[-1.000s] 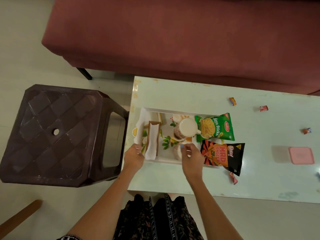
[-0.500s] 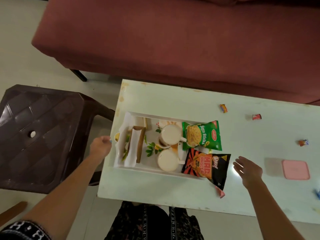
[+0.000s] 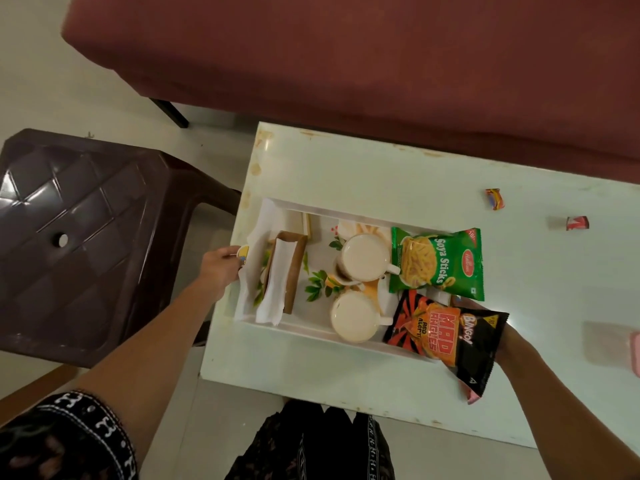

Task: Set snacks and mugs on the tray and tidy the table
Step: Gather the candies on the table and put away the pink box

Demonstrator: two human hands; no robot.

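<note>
Left hand [image 3: 221, 268] gripping tray [image 3: 311, 329] at centre-left; right hand [image 3: 509, 337], lower right, hidden under black chip bag [image 3: 450, 337], grip unclear.

The right hand [image 3: 498, 327] is mostly hidden behind the black chip bag [image 3: 446, 341], so its grip cannot be told. A pink lid [image 3: 635, 351] is cut off by the right edge. The desk [image 3: 346, 174] runs out of view there too.
</note>
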